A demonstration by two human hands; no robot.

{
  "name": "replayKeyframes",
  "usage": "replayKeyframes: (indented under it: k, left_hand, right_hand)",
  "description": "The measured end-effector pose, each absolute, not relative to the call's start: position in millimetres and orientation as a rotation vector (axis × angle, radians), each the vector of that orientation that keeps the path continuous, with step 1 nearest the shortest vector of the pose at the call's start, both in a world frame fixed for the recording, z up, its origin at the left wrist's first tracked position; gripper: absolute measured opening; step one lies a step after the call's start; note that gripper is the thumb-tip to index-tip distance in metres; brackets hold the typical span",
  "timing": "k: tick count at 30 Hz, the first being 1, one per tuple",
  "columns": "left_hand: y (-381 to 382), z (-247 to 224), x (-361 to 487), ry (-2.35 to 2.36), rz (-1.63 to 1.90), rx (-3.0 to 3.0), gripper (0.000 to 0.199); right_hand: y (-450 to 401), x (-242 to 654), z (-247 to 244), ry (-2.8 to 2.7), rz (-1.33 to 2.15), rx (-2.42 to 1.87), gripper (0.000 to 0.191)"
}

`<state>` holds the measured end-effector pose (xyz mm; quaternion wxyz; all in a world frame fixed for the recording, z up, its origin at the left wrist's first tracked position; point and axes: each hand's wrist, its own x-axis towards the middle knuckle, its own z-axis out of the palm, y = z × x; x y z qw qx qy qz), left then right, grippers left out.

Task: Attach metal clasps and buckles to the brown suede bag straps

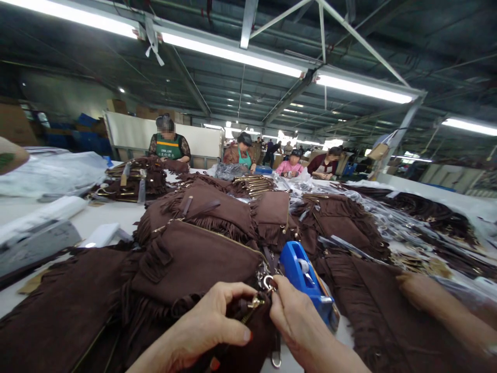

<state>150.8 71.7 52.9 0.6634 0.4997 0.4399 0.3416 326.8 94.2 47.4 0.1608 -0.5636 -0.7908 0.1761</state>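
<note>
Two hands low in the frame, both pinched shut on one brown fringed bag (194, 269) at bottom centre. Left hand (209, 326): thumb and fingers closed on the gold zipper pull (255, 302). Right hand (298, 321): fingertips nipped on the silver ring (268, 282) just above it. Blue tape dispenser (306, 282) touching the right hand's far side. More brown bags (217, 207) heaped mid-frame; four seated workers (169, 140) along the upper middle. Best done, by judgement: hold ring steady, keep fringe clear of the metal, work the pull in short moves.
</note>
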Motion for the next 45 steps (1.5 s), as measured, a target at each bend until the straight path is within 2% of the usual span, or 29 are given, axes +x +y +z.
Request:
replayKeyframes:
  k: [8,17,20,26,30,37,42,43,45]
  left_hand:
    - [73,47,144,1.075,0.751,1.173,0.053]
    - [75,41,149,1.233,0.801,1.382,0.031]
    - [75,36,153,1.273,0.917,1.418,0.022]
    - [75,37,160,1.208,0.947,1.210,0.020]
    - [73,39,162,1.245,1.026,1.182,0.016]
    - [78,32,162,1.315,1.096,1.229,0.015]
    - [87,36,154,1.258,1.066,1.170,0.013]
    - [90,38,152,1.240,1.069,1.157,0.014]
    - [96,40,149,1.214,1.083,1.108,0.015]
  right_hand:
    - [96,324,43,-2.209,0.534,-1.578,0.028]
    - [92,333,45,-2.293,0.414,-1.520,0.027]
    - [91,335,40,-2.309,0.202,-1.428,0.024]
    - [97,331,24,-2.125,-0.562,-1.126,0.021]
    - [98,330,13,-2.115,-0.692,-1.123,0.022]
    - [94,333,5,-2.142,-0.705,-1.174,0.021]
    - [92,344,20,-2.329,-0.041,-1.189,0.019]
    - [94,346,24,-2.351,0.004,-1.193,0.019]
    - [100,349,29,-2.343,-0.206,-1.131,0.024]
